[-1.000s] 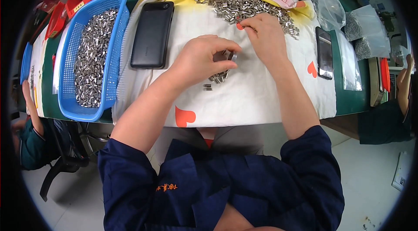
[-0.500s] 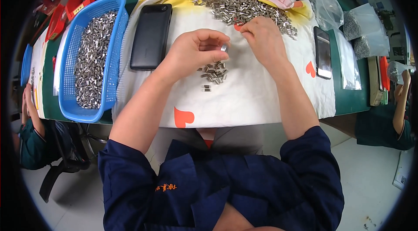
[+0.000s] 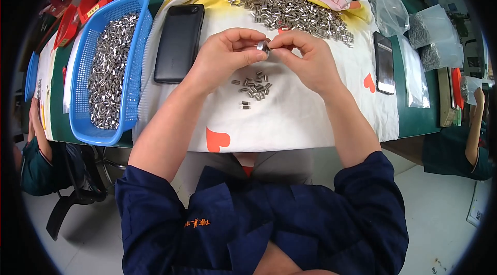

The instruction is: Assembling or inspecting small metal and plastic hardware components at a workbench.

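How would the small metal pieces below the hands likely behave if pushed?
The small metal pieces look smooth and shiny, so they may feel slippery. Their short, rounded-looking shapes suggest they could roll or rock. Lying loose on the white cloth, they would probably shift separately.

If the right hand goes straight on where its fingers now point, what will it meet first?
Most likely the small shiny metal piece held by the left hand; the right hand looks very close, perhaps touching, but depth is unclear.
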